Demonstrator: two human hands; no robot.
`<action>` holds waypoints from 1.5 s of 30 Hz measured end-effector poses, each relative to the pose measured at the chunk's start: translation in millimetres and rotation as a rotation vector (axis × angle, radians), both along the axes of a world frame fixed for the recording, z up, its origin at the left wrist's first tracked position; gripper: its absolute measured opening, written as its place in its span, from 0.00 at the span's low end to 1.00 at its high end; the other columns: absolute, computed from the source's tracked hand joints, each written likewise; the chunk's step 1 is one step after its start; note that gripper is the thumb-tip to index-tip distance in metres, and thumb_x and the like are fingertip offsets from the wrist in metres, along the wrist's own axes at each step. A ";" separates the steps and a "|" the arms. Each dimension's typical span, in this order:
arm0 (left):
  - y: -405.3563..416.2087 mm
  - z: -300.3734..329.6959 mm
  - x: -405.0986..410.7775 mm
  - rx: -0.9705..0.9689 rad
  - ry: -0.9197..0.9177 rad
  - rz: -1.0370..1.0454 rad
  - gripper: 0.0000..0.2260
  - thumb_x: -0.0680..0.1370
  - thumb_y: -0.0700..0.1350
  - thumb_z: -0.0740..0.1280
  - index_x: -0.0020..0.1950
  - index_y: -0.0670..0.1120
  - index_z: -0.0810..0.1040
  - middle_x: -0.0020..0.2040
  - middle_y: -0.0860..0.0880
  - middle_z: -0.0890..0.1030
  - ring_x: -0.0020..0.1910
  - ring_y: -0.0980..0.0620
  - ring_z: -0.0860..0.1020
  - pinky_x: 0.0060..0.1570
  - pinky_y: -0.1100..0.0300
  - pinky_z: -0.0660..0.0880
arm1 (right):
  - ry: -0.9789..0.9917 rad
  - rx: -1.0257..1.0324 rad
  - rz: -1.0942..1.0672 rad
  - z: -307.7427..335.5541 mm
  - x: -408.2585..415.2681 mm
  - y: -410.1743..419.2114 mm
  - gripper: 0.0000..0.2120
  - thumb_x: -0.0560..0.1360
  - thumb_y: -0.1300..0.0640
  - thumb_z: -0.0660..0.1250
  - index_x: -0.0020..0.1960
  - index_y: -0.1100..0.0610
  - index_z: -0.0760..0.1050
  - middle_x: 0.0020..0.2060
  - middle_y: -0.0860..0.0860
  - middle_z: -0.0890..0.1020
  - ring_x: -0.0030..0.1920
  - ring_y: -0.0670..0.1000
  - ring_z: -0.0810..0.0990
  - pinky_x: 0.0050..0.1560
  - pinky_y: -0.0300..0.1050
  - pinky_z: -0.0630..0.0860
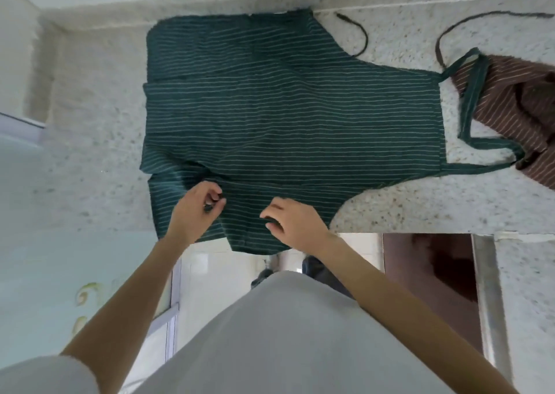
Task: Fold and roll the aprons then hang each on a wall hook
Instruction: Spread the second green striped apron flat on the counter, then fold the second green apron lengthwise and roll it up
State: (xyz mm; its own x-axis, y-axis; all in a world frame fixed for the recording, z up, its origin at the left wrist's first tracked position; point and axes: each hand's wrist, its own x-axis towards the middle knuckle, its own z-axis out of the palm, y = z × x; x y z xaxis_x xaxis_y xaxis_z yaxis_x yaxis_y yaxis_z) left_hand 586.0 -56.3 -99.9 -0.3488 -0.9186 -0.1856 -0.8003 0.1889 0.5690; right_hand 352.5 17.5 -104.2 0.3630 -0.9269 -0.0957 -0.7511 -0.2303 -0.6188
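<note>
The green striped apron [285, 117] lies flat on the speckled counter [90, 153]. My left hand [196, 206] pinches its near hem; my right hand [292, 221] grips the fabric beside it.

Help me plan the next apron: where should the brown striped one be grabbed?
Grip the brown apron by its bunched top fold, coming from above at the counter's right end. It lies crumpled, no clean edge shows, and the green apron's neck strap crosses it, so lift that aside first.
</note>
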 end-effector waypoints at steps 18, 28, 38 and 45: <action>32.3 -18.2 118.4 -0.228 -0.077 -0.307 0.13 0.75 0.46 0.56 0.47 0.46 0.80 0.39 0.50 0.81 0.34 0.49 0.79 0.33 0.59 0.75 | 0.396 -0.341 -0.544 -3.1 57.8 51.3 0.06 0.66 0.58 0.59 0.41 0.58 0.71 0.39 0.53 0.77 0.39 0.57 0.74 0.44 0.46 0.63; 54.3 24.4 133.5 -0.218 -0.102 -0.060 0.07 0.75 0.41 0.59 0.46 0.41 0.75 0.34 0.46 0.77 0.32 0.48 0.71 0.34 0.59 0.65 | 0.478 -0.469 -0.689 17.1 35.4 89.6 0.17 0.58 0.71 0.66 0.44 0.59 0.74 0.40 0.55 0.77 0.41 0.58 0.72 0.41 0.48 0.64; 62.6 42.1 139.1 -0.245 -0.137 -0.098 0.06 0.78 0.45 0.64 0.52 0.45 0.77 0.47 0.48 0.80 0.47 0.46 0.77 0.43 0.56 0.72 | 0.207 -0.291 -0.532 35.4 -10.7 150.3 0.20 0.67 0.73 0.65 0.54 0.57 0.79 0.47 0.53 0.81 0.46 0.56 0.78 0.48 0.49 0.72; 86.5 29.9 149.9 -0.269 -0.115 -0.147 0.04 0.76 0.41 0.67 0.48 0.42 0.80 0.43 0.46 0.82 0.42 0.44 0.76 0.43 0.53 0.71 | 0.019 -0.005 -0.544 28.1 5.4 172.0 0.16 0.73 0.73 0.60 0.54 0.62 0.81 0.49 0.57 0.82 0.44 0.51 0.80 0.48 0.29 0.67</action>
